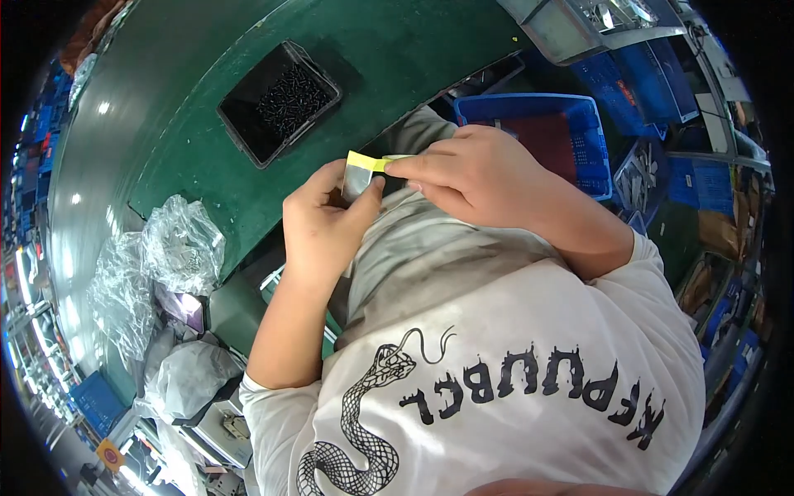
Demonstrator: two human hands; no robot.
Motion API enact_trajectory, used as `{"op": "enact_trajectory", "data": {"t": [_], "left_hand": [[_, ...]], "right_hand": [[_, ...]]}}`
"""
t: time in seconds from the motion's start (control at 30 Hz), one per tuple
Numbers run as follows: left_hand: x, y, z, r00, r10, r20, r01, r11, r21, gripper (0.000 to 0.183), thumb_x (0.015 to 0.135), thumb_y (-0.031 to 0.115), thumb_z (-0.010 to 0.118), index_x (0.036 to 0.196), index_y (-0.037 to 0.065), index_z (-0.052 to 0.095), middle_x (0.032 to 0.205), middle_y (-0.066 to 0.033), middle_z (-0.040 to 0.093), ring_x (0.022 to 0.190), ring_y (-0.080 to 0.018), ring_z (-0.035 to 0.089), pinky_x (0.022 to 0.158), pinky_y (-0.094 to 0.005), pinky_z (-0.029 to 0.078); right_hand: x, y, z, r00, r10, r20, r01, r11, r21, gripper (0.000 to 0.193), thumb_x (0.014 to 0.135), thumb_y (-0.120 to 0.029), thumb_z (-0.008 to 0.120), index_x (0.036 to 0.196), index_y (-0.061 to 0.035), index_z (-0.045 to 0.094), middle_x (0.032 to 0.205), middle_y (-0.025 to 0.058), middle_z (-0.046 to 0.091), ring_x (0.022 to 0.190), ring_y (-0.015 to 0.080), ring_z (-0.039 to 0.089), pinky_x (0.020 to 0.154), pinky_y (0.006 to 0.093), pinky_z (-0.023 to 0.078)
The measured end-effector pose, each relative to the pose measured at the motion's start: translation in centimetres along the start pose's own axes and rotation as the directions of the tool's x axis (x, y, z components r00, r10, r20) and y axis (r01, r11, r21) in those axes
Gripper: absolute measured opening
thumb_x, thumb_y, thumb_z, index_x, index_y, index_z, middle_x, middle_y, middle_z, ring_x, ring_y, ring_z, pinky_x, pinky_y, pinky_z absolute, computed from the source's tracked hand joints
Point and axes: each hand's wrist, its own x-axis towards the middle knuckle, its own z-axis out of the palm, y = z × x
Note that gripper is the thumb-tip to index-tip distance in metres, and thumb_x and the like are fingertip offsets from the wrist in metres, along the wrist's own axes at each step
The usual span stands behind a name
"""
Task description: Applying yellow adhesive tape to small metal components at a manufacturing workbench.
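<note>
Some crumpled clear plastic film [184, 244]: below and left of the black bin [246, 120], perhaps kept on that side so that it does not crowd the hands.
Grey-white bag [194, 376]: farther below the black bin; its contents cannot be told.
Black bin: open and rectangular, on the dark green workbench [389, 50]. Small black screw-like parts [294, 95] gather toward its right side; the walls probably stop such loose pieces rolling off.
Left hand [318, 223]: below and right of the black bin, thumb and fingers clamped on a silver-grey flat piece [357, 180]. The grip seems meant to steady it while leaving its upper edge within the other hand's reach.
Yellow strip [368, 162]: right of the black bin, along the piece's upper edge, both raised between the hands; how firmly it is stuck cannot be told.
Right hand [475, 174]: farther right of the black bin, fingers closed on the strip's right end, close beside the left thumb, presumably for fine control.
Blue basket [600, 153]: well right of the black bin, beyond the right hand, a flat reddish-brown surface showing inside; it appears placed for easy reach.
</note>
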Motion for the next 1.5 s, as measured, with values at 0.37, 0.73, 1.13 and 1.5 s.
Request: {"op": "enact_trajectory", "data": {"t": [0.37,0.73,1.13,1.5], "left_hand": [[0.0,0.0,0.6,0.996,0.093,-0.004,-0.086,0.941,0.327,0.032,0.104,0.020,0.052,0.122,-0.004,0.063,0.081,-0.0151,0.070,0.061,-0.0202,0.066,0.057,-0.0326,0.052],[0.0,0.6,0.0,0.974,-0.126,0.190,0.189,0.912,-0.365,0.034,0.109,0.026,0.039,0.118,-0.004,0.053,0.098,-0.0160,0.072,0.063,-0.0140,0.065,0.055,-0.0247,0.053],[0.2,0.3,0.1,0.969,-0.142,0.204,0.218,0.880,-0.422,0.034,0.109,0.026,0.040,0.115,-0.004,0.055,0.090,-0.0153,0.071,0.064,-0.0148,0.064,0.057,-0.0258,0.052],[1.0,1.8,0.7,0.973,-0.231,0.015,0.220,0.907,-0.358,0.021,0.102,0.018,0.058,0.096,-0.002,0.061,0.075,-0.0081,0.067,0.061,-0.0122,0.061,0.056,-0.0238,0.050]], "right_hand": [[0.3,0.0,0.4,0.995,-0.040,-0.090,0.046,0.997,0.062,0.034,0.088,-0.015,0.069,0.122,-0.0132,0.067,0.071,0.0012,0.064,0.059,0.0221,0.060,0.056,0.0345,0.043],[0.2,0.2,-0.3,0.999,-0.002,-0.039,0.002,1.000,0.012,0.032,0.088,-0.015,0.070,0.120,-0.0140,0.069,0.067,0.0010,0.062,0.055,0.0214,0.056,0.056,0.0340,0.042],[0.0,1.0,0.3,1.000,-0.014,-0.024,0.013,1.000,-0.021,0.034,0.087,-0.016,0.069,0.121,-0.0149,0.068,0.070,-0.0007,0.063,0.057,0.0187,0.058,0.056,0.0323,0.041],[1.9,3.0,-0.3,0.955,-0.289,-0.059,0.267,0.932,-0.244,0.044,0.073,-0.015,0.071,0.116,-0.0197,0.073,0.071,-0.0041,0.053,0.058,0.0161,0.048,0.063,0.0311,0.038]]}}
